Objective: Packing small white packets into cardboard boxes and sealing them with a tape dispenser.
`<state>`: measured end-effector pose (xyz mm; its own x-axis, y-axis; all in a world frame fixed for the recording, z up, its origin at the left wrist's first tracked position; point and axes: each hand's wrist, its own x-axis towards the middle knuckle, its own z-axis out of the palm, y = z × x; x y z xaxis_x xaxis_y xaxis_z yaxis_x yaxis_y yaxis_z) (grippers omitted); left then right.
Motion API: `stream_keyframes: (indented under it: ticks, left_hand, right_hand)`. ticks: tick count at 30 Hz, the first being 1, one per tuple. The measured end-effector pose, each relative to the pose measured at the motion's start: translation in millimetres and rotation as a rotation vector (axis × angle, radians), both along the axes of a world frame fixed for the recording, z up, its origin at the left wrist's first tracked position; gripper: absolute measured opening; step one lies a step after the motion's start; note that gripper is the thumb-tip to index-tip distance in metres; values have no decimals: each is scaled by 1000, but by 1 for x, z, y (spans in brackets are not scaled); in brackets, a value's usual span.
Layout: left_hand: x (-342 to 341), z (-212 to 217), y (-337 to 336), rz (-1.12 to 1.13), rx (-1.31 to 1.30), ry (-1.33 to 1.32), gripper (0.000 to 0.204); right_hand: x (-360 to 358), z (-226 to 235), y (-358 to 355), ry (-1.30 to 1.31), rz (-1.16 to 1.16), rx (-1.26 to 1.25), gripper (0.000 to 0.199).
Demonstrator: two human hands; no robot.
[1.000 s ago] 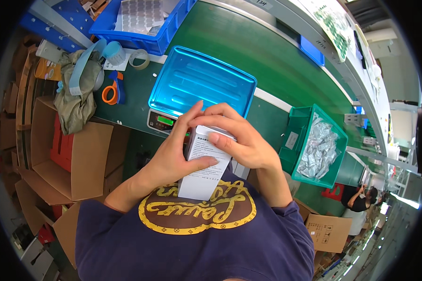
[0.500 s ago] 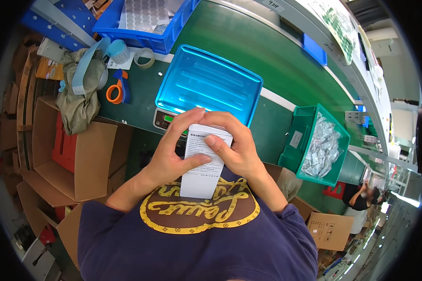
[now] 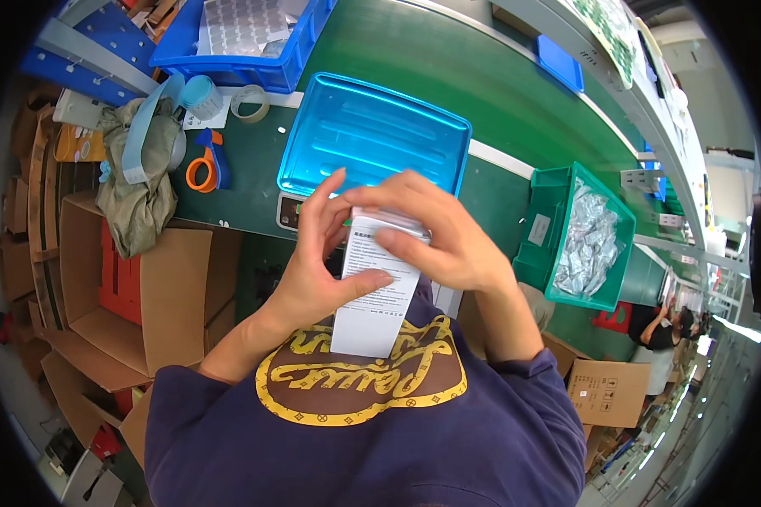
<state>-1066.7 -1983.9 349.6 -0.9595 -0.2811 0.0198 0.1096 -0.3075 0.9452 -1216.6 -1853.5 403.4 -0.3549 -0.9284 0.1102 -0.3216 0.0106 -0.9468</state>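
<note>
A white narrow carton (image 3: 365, 317) with small dark print is held upright in front of my chest. My left hand (image 3: 320, 269) grips its left side, thumb laid across the printed face and fingers raised toward the top. Over the top end curves my right hand (image 3: 448, 241), its thumb on the upper part of the face. The right fingertips meet the carton's top edge near the left fingers. Beyond the hands is a weighing scale (image 3: 288, 211) with a shiny blue metal pan (image 3: 376, 131); my hands partly hide its front.
To the left lie an orange-and-blue tape dispenser (image 3: 207, 165), a tape roll (image 3: 249, 104) and a grey-green cloth (image 3: 135, 198). A blue bin (image 3: 292, 72) stands behind them. On the right, a green bin (image 3: 539, 207) holds silvery packets. Open cardboard boxes (image 3: 173, 296) flank me; a person (image 3: 658, 334) is far right.
My right hand has shifted up and right, bending over the carton's top. The left fingers have lifted a little from the top edge, while its thumb stays on the face.
</note>
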Motion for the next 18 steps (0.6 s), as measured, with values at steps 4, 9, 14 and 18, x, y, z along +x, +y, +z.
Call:
stream_keyframes:
  ticks: [4, 9, 14, 18]
  left_hand:
    - [1, 5, -10, -51, -27, -15, 103]
    - [13, -1, -11, -106, -55, -110, 96]
    - [17, -3, -12, -29, -24, -82, 89]
    - [23, -3, -22, -41, -498, 12, 73]
  right_hand:
    - [-1, 1, -8, 99, 133, 110, 28]
    - [-4, -7, -5, 12, 219, 174, 30]
    - [18, -16, -3, 34, 31, 119, 35]
    - [45, -37, 0, -34, -219, -75, 26]
